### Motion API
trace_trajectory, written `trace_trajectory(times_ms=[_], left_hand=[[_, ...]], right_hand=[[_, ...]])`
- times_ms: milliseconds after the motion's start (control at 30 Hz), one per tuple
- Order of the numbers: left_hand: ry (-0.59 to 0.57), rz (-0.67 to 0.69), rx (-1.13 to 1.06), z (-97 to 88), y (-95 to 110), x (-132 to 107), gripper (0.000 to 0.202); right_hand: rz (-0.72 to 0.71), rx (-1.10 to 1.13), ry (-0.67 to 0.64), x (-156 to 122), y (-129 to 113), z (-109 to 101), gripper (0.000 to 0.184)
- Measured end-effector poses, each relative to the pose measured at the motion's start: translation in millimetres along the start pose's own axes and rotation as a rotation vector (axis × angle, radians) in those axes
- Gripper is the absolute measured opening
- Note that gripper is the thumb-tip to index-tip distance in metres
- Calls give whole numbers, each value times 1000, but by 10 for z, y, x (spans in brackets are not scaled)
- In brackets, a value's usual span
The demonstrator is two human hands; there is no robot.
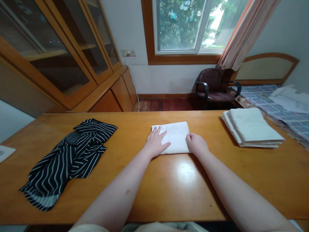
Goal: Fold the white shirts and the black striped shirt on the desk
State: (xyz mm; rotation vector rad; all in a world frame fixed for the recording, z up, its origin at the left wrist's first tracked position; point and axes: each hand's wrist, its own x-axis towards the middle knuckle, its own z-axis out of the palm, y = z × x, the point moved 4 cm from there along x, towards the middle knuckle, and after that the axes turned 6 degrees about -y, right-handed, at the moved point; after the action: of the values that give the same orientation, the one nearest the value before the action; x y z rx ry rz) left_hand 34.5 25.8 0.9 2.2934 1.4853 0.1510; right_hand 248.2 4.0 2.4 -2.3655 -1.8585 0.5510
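A white folded cloth lies flat on the wooden table in front of me. My left hand rests on its left side with the fingers spread. At the cloth's right edge, my right hand is closed, with thumb and fingers pinching the fabric. Whether the cloth is a garment or a plain piece of fabric, I cannot tell.
To the left lies a crumpled black garment with white stripes. A stack of folded white cloths sits at the table's right. Beyond the table stand a brown armchair, a glass-fronted cabinet and a bed.
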Motion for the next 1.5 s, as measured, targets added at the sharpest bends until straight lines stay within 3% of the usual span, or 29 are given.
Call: trace_trajectory(times_ms=[100, 200, 367, 433, 500, 600, 700, 767, 1033, 1167, 1300, 1500], left_hand=[[32, -24, 29, -21, 24, 51, 56], [110, -57, 49, -18, 14, 103, 43], [125, -67, 73, 66, -47, 146, 63], [108, -67, 74, 89, -63, 155, 66], [98, -70, 65, 96, -70, 162, 67], [96, -73, 38, 92, -73, 168, 69], [90, -70, 14, 88, -77, 171, 69], [89, -77, 0, 82, -85, 171, 68], [99, -90, -88, 65, -137, 175, 66], [160, -157, -150, 74, -319, 204, 72], [291, -216, -294, 24, -558, 226, 51], [424, -223, -547, -93, -820, 231, 28]], right_hand=[[39, 6, 47, -9, -4, 19, 40], [-52, -30, 205, -21, -30, 26, 41], [-520, -39, 499, -175, -113, -39, 37], [-695, 21, 561, -261, -178, -107, 32], [-760, 68, 553, -279, -283, -168, 32], [-733, 22, 378, -132, -520, -152, 40], [-666, -92, 149, 114, -706, -7, 46], [-598, -130, 62, 247, -745, 101, 48], [-302, -51, 109, 404, -512, 228, 72], [-343, 25, 34, 463, -295, 208, 70], [-336, 86, 44, 468, -121, 171, 64], [-373, 208, 99, 479, -85, 147, 62]])
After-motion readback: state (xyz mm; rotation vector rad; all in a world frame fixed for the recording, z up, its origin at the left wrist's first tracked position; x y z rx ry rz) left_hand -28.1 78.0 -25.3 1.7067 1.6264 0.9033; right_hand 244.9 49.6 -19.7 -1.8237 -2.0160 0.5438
